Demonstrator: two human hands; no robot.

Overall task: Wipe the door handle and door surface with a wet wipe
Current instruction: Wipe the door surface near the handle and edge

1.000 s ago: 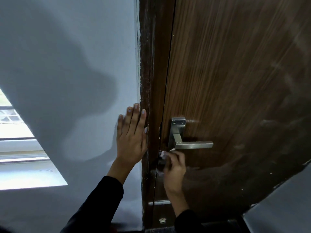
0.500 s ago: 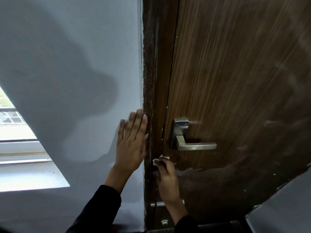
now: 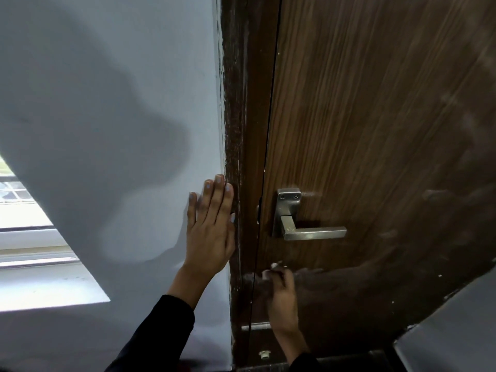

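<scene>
Down low, nearest the cam: two dark sleeves, the left sleeve (image 3: 158, 336) coming up from bottom centre, the right one only a sliver at the bottom edge. Right hand (image 3: 281, 299) is raised against the door (image 3: 375, 130), below the handle & close to the latch edge; it's motion-blurred. Fingers curl over a small white wet wipe (image 3: 269, 271), a bit of which pokes out at the fingertips, pressed to the wood. Wipe sits well under the lever, not touching it. Left hand (image 3: 212, 229) lies flat on the pale wall (image 3: 107, 76), fingers straight & together, pointing up, thumb side right against the dark door frame (image 3: 233, 130); it holds nothing.

Next up: the door handle (image 3: 303, 226), brushed metal, square backplate w/ two screws at top, lever sticking out horizontally to the right. Door is brown wood-grain, w/ a darker, shadowed or damp-looking patch across the lower part & right side; can't tell which. Frame paint is scuffed, whitish flecks along its edge.

Farther left: a bright window (image 3: 24, 210) w/ a pale sill, partly cut off. A big soft shadow falls across the wall above the left hand.
</scene>
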